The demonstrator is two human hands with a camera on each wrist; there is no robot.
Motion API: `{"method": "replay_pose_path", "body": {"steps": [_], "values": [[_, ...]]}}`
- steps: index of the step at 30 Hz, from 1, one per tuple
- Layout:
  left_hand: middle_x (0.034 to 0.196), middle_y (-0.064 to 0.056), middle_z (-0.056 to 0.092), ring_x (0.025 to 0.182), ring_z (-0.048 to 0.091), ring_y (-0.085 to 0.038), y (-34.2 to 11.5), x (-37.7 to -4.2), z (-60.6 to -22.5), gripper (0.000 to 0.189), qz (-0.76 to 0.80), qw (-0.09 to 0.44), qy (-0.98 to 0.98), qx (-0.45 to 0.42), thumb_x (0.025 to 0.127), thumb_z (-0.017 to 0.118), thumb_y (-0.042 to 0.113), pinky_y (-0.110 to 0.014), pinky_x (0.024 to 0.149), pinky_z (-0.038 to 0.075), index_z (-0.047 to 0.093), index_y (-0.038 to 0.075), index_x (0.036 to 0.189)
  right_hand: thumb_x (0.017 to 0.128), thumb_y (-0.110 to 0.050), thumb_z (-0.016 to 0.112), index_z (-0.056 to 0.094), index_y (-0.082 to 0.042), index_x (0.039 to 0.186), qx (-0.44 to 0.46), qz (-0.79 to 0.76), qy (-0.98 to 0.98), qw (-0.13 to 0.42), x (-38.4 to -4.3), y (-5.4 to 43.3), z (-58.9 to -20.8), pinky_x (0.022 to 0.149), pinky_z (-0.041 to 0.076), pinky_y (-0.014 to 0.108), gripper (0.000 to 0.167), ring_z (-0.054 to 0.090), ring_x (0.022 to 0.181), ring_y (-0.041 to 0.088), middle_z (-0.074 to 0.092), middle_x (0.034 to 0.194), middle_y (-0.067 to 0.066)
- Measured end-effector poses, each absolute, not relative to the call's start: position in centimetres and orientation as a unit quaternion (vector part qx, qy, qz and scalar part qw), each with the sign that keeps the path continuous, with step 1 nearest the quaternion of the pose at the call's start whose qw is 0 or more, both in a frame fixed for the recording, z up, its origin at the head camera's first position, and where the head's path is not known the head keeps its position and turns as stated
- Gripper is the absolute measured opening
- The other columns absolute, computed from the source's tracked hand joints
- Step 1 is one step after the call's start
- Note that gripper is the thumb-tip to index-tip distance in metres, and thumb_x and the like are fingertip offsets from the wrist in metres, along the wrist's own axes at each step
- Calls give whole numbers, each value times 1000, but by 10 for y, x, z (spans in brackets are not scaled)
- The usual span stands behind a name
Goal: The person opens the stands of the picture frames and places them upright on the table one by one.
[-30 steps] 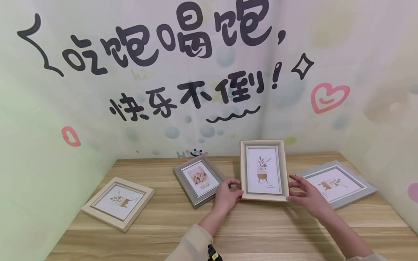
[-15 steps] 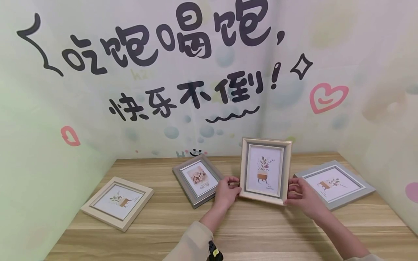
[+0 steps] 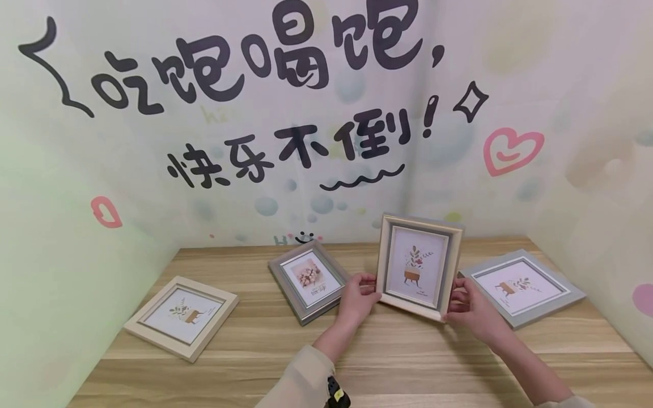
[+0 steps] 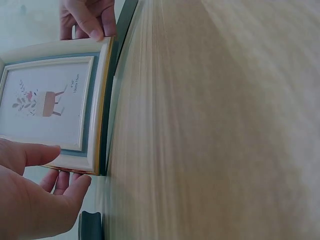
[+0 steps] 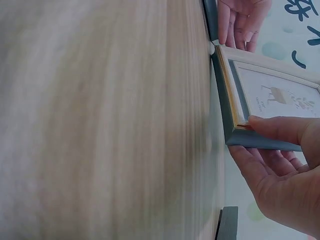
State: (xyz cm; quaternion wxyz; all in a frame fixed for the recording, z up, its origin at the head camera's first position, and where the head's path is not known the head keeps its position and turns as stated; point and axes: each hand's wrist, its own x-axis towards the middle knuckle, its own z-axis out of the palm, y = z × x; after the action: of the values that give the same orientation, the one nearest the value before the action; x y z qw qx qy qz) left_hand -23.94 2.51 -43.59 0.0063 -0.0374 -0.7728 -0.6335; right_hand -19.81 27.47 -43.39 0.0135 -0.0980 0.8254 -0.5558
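A cream and grey picture frame (image 3: 419, 265) stands nearly upright toward the back of the table, showing a potted-plant print. My left hand (image 3: 358, 299) is at its lower left side; in the left wrist view the thumb lies over the front border and the fingers (image 4: 62, 182) reach round the edge. With thumb on the front and fingers behind, my right hand (image 5: 280, 172) grips the lower right corner. Just left of the left hand lies a grey-brown picture frame (image 3: 306, 309) with a flower photo. A grey-blue picture frame (image 3: 553, 300) lies beside the right hand.
Another cream picture frame (image 3: 214, 320) lies flat at the left of the wooden table (image 3: 245, 374). Behind the table hangs a printed backdrop (image 3: 245, 215) with large black lettering, and side panels close in left and right. A dark band is at the left wrist.
The upright picture frame has turned, its right side swinging nearer and its face angling leftward. My right hand has moved slightly left and down with its corner; my left hand has stayed almost in place.
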Motion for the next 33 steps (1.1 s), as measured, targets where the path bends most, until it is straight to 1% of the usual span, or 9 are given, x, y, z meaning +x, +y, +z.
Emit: {"method": "replay_pose_path", "body": {"steps": [5,8,11,13,17,19,25,29,33], "values": [[117,-21,69,108,69,-30,25,-240,-436,39,-636,-2,-770,-49,81,70,-8,-31,88,59,63,-6,119,79,13,70,33,15,124,-109,-539,835,13,-198,275,-432,80,59,21,58,66,93,0,57,122,44],[121,-22,68,113,67,-32,24,-241,-437,41,-638,-4,-768,-53,81,70,-8,-33,92,59,62,-5,121,80,7,74,35,18,135,-116,-515,849,10,-198,275,-431,80,61,24,68,71,98,16,59,122,42],[124,-22,67,116,66,-34,24,-241,-437,42,-640,-7,-767,-54,82,69,-7,-34,94,58,61,-6,123,79,1,77,37,19,139,-125,-495,860,4,-197,275,-429,80,61,26,74,72,100,28,62,120,39],[125,-23,66,117,65,-34,23,-241,-437,43,-640,-10,-766,-53,82,69,-7,-34,95,58,60,-6,124,80,-1,78,39,19,138,-130,-491,861,0,-196,274,-429,80,61,24,73,72,99,24,63,118,37],[128,-23,64,121,64,-35,23,-239,-436,44,-637,-15,-769,-49,83,69,-5,-35,97,57,59,-5,126,82,-4,76,43,18,137,-143,-489,860,-4,-194,275,-428,79,59,19,67,66,94,-4,64,119,36],[130,-23,64,122,63,-35,22,-239,-436,45,-637,-17,-770,-45,83,69,-4,-36,98,56,58,-5,127,84,-4,74,44,18,136,-159,-488,858,-5,-193,276,-428,79,59,18,64,62,93,-11,64,119,36],[130,-23,63,122,63,-35,22,-239,-438,45,-635,-16,-771,-49,83,69,-4,-37,99,56,58,-6,127,86,-5,73,55,11,129,-209,-477,853,-23,-191,276,-428,77,59,18,49,62,96,-10,67,115,33],[130,-24,63,123,62,-36,22,-240,-438,44,-634,-12,-771,-59,83,69,-5,-38,99,56,58,-6,126,82,-12,78,57,6,129,-203,-451,868,-35,-190,275,-429,78,59,20,54,64,95,-9,70,114,27],[131,-24,62,123,61,-38,21,-240,-438,44,-631,-10,-772,-72,83,69,-4,-40,101,55,58,-6,126,77,-11,81,57,6,127,-204,-434,876,-45,-189,273,-432,77,60,22,58,67,91,-5,71,112,25]]}}
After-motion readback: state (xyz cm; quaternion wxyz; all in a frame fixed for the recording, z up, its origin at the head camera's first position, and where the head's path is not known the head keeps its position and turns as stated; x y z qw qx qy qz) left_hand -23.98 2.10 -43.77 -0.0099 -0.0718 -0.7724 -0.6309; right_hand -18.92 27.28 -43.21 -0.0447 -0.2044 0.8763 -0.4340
